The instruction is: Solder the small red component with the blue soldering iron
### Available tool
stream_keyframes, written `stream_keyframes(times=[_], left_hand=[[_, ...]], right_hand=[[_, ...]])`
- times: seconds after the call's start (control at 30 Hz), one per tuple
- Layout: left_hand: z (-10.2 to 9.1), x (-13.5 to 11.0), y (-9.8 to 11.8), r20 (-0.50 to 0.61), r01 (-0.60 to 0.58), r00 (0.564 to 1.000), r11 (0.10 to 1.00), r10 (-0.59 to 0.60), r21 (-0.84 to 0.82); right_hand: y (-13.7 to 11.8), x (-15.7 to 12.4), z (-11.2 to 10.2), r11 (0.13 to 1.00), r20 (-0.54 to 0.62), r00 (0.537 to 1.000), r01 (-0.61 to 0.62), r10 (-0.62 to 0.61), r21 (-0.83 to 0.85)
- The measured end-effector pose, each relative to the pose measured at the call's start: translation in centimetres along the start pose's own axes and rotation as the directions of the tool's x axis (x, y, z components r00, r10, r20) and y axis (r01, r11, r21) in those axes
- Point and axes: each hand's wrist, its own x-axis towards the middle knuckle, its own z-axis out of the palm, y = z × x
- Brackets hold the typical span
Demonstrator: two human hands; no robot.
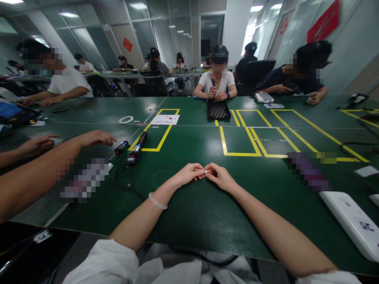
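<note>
My left hand (193,172) and my right hand (218,176) meet fingertip to fingertip above the green table (189,213). Both are closed in a pinch around one small shiny metal piece (206,171) with an orange-red tint. It is too small for me to name its kind, and the fingers cover most of it. A pale bangle (157,201) circles my left wrist. Left of my hands lies a black and blue cylindrical tool (138,145) with a cable (118,181) trailing towards me.
Another person's arms (59,157) reach in from the left, near a short dark cylinder (121,147). Across the table a person sits behind a black tray (219,110) of small parts. A white power bank-like box (349,221) lies at right. Yellow tape (241,154) marks rectangles; a white paper (165,120) lies on one.
</note>
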Motion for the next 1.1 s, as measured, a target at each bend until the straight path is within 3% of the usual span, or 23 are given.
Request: stream_keyframes(times=[0.23,0.57,0.9,1.1], left_hand=[[0.0,0.1,-0.9,-0.028,-0.05,0.998,0.997,0.049,-0.05],[0.1,0.3,-1.1,-0.089,-0.049,0.995,0.997,0.044,-0.057],[0.3,0.5,-1.4,-0.113,-0.157,0.982,0.986,0.15,-0.057],[0.3,0.4,-1.3,-0.112,-0.128,0.986,0.99,0.121,-0.057]], right_hand=[[0.7,0.3,-0.1,0.987,0.008,0.999,-0.041,0.04,0.156],[0.7,0.4,-0.2,0.996,-0.012,0.999,-0.029,0.03,0.09],[1.0,0.5,0.0,0.998,-0.081,0.996,-0.034,0.038,0.05],[0.8,0.5,-0.1,0.998,-0.099,0.995,-0.016,0.022,0.059]])
